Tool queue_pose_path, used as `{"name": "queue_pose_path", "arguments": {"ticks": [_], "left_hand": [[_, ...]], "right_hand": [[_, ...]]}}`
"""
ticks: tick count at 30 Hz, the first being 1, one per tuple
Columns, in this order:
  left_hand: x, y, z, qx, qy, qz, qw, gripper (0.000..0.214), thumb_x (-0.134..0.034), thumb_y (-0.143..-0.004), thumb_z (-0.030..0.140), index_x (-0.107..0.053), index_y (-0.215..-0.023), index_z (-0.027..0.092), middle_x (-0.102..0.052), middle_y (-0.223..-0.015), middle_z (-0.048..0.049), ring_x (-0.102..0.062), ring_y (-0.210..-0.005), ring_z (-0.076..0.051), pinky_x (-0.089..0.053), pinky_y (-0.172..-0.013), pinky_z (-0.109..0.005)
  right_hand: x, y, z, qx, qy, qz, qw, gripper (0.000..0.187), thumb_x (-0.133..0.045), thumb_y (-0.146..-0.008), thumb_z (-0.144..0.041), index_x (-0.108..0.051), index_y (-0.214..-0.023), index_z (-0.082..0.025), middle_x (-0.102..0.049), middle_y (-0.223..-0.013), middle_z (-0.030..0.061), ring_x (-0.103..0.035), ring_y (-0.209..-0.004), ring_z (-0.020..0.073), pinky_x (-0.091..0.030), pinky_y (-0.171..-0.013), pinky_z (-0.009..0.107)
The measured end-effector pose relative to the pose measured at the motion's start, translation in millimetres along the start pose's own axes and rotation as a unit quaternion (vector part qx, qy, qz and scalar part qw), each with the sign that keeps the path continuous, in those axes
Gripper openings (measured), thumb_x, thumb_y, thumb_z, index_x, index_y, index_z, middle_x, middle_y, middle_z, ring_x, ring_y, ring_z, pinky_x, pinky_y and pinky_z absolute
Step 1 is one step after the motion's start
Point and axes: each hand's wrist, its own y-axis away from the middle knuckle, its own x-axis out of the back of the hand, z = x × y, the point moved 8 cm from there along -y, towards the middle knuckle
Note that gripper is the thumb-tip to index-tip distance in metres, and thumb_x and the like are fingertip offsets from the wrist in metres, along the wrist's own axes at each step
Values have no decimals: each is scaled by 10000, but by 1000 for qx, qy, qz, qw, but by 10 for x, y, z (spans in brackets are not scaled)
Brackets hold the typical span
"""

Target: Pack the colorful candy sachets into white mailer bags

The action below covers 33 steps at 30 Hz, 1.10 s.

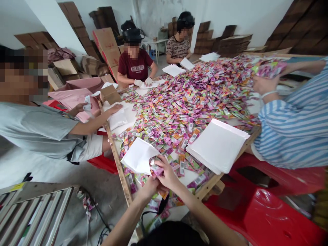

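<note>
In the head view, both my hands meet above the near corner of the table, around a small bunch of pink snack-like packets [156, 169]. My right hand [166, 172] has its fingers curled over the top of the bunch. Lower down, my left hand [150, 187] grips the bottom end, its fingertips partly hidden. Just behind the packets lies a white mailer bag [139, 155], tilted and close to my right fingers. A stack of flat white mailers [217, 145] rests to the right. Loose packets [181, 162] with barcodes lie around my hands.
A large heap of colourful packets [205, 89] covers the table, bordered by a wooden rim [120, 171]. Co-workers sit around it: one in grey at left, two at the back, one in blue stripes at right. Red stools [263, 212] and a metal roller rack [38, 212] stand nearby.
</note>
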Motion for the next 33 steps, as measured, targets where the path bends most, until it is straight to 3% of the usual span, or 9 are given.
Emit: {"name": "queue_pose_path", "arguments": {"ticks": [4, 9, 14, 20, 23, 26, 28, 30, 33], "left_hand": [[12, 55, -105, 40, -5, -30, 999, 299, -535, -645, 302, -628, -872, 129, -675, -655, -83, -646, -623, -221, -508, -630, -349], [48, 110, -114, 43, 7, -70, 997, 329, -540, -689, 396, -646, -830, 117, -690, -817, -126, -645, -656, -195, -492, -619, -311], [54, 98, -239, 69, -42, -65, 995, 242, -564, -670, 345, -658, -662, 122, -678, -706, -120, -630, -628, -206, -477, -605, -324], [73, 223, -91, 89, -142, -108, 980, 314, -495, -717, 395, -656, -627, 141, -675, -646, -92, -626, -615, -210, -470, -587, -308], [211, 392, 356, 26, -368, -70, 927, 337, -462, -768, 408, -597, -578, 164, -623, -545, -49, -588, -534, -187, -428, -543, -279], [400, 530, 1096, -143, -536, 157, 817, 269, -456, -816, 410, -582, -767, 177, -618, -646, -23, -575, -589, -168, -397, -584, -266], [398, 545, 1373, -219, -562, 249, 757, 270, -473, -829, 389, -536, -983, 176, -625, -872, -51, -581, -675, -162, -399, -607, -264], [295, 412, 1428, -260, -596, 246, 719, 260, -465, -846, 323, -503, -1055, 173, -588, -993, -76, -581, -748, -166, -403, -618, -262], [141, 192, 1358, -279, -655, 216, 668, 163, -392, -877, 214, -539, -934, 175, -577, -879, -57, -566, -772, -176, -403, -636, -267]], "right_hand": [[-100, -42, -5, 26, 58, -130, 989, 507, -456, -717, -6, -544, -1155, -245, -298, -1376, 79, -362, -1259, 209, -340, -1030, 352], [-108, -39, -100, 22, 46, -260, 964, 620, -653, -609, -118, -484, -1197, -213, -375, -1253, 86, -431, -1158, 227, -382, -980, 333], [-160, -11, -118, 15, 141, -213, 967, 395, -538, -692, -121, -538, -1081, -187, -473, -1084, 85, -463, -1032, 227, -396, -917, 365], [-215, -143, -152, 12, 107, -169, 980, 483, -539, -634, -103, -430, -1098, -186, -465, -1075, 81, -445, -1031, 224, -381, -911, 361], [-166, -145, -56, -3, 95, -138, 986, 509, -602, -591, -145, -429, -1068, -179, -432, -1039, 68, -437, -987, 227, -390, -878, 368], [-195, -89, 47, 4, 123, -130, 984, 438, -580, -596, -107, -489, -1017, -185, -421, -988, 53, -430, -950, 221, -384, -856, 377], [-230, -66, 74, 20, 143, -127, 981, 376, -514, -631, -43, -534, -981, -180, -438, -956, 56, -430, -934, 214, -384, -844, 374], [-252, -63, 63, 41, 158, -123, 979, 356, -470, -659, -1, -568, -954, -175, -460, -961, 71, -428, -941, 213, -392, -834, 369], [-277, -84, 44, 60, 180, -121, 974, 393, -475, -708, -11, -568, -1044, -192, -472, -1101, 94, -424, -1019, 219, -401, -853, 363]]}}
